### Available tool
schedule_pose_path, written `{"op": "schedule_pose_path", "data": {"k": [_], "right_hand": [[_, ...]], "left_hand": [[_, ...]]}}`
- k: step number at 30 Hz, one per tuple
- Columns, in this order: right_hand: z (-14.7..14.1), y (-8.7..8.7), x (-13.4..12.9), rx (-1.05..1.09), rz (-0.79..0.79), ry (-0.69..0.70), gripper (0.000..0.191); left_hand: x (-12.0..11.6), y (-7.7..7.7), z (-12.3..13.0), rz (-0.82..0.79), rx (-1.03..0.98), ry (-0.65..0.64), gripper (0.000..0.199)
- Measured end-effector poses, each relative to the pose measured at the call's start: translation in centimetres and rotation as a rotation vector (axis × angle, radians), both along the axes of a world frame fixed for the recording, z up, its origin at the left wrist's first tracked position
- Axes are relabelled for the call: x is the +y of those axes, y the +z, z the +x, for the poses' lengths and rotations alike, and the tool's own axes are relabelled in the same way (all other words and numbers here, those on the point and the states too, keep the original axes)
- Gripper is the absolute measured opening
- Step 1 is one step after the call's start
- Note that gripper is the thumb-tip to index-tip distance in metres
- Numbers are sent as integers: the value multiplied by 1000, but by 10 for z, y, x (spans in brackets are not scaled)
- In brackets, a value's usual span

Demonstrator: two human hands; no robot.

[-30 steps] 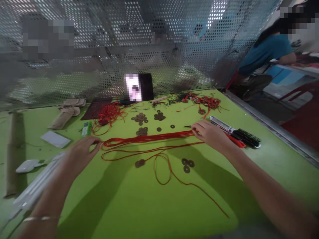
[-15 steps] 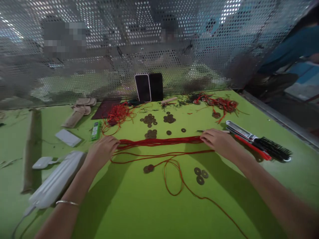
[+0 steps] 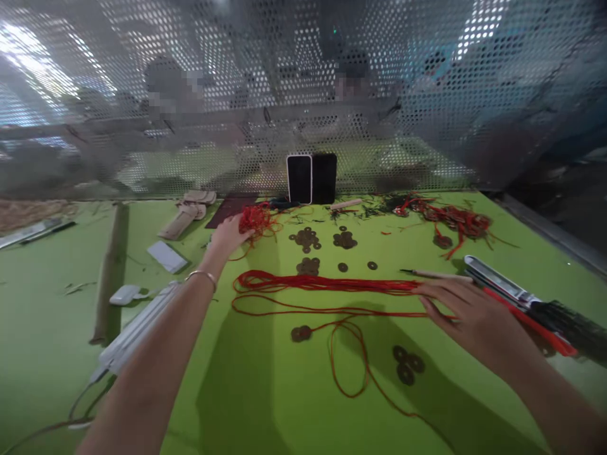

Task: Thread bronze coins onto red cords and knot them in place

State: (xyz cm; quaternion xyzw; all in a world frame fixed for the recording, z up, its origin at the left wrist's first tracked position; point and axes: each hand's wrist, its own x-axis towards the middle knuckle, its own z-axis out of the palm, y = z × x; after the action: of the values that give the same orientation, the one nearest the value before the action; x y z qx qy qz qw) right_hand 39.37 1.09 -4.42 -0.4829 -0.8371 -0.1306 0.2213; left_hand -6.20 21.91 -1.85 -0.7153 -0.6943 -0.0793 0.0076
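A bundle of red cord lies stretched across the green table, looped at its left end. My right hand rests over the bundle's right end, its fingers extended and slightly apart. My left hand reaches to the tangled pile of red thread at the back left and touches its left side; its fingertips are partly hidden. Below the bundle, a looser cord runs in a loop from two coins toward the lower right. Three more coins sit near my right forearm.
Two phones lean upright against a perforated metal screen. Several coin piles lie mid-table. A brush, a red-handled tool and a thin pen-like tool are at right. A white power strip lies left.
My left hand has let go of the bundle's left end and moved up and away to the thread pile. My right hand's fingers have spread. The camera view has shifted left.
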Motion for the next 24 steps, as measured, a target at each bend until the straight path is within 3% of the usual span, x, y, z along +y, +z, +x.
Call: {"op": "schedule_pose_path", "data": {"k": [3, 6, 10, 13, 16, 19, 24], "right_hand": [[0, -3, -1, -28, 61, 40, 24], [3, -4, -2, -56, 112, 71, 24], [7, 1, -6, -84, 103, 103, 27], [6, 9, -9, -84, 130, 143, 33], [3, 14, -11, -62, 163, 171, 38], [0, 17, -13, -2, 161, 181, 45], [-2, 17, -16, 49, 106, 172, 54]], "left_hand": [[19, -6, 7, -23, 6, 48, 42], [29, 6, 9, -38, -18, 41, 28], [46, 57, 3, 29, -85, 16, 27], [57, 102, 0, 148, -150, 2, 43], [63, 131, 4, 217, -205, -20, 58], [63, 138, 11, 223, -232, -25, 64], [60, 139, 13, 190, -207, 6, 54]]}}
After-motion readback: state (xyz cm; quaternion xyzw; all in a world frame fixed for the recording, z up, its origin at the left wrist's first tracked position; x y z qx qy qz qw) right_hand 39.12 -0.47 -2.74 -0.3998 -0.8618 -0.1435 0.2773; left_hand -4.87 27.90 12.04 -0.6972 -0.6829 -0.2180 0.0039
